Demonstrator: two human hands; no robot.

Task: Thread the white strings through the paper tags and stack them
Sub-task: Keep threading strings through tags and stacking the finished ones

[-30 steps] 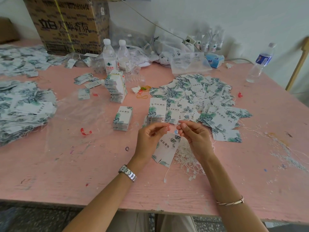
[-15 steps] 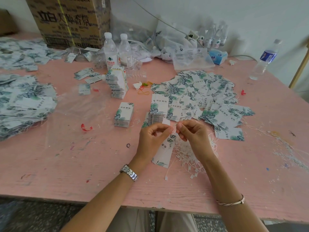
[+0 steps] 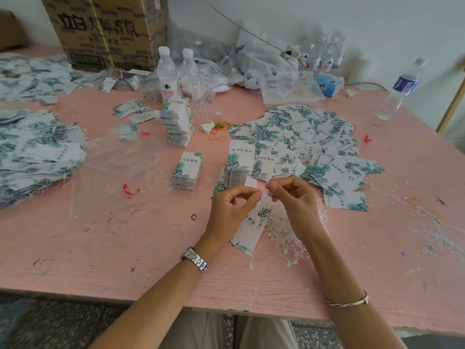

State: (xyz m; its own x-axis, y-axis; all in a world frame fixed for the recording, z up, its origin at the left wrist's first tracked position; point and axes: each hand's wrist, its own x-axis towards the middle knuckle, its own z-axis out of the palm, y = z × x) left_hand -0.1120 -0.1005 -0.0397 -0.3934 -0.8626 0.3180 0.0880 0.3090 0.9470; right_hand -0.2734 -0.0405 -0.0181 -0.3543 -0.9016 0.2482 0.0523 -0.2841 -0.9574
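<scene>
Both hands mid-threading: left hand (image 3: 231, 207) pinches a tag (image 3: 251, 224), right hand (image 3: 293, 197) pinches string (image 3: 262, 197) at its top. Next, likely: draw through, stack.

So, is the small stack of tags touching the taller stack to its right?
Apart. The head view shows a strip of bare pink table between the small stack of tags and the taller stack.
</scene>
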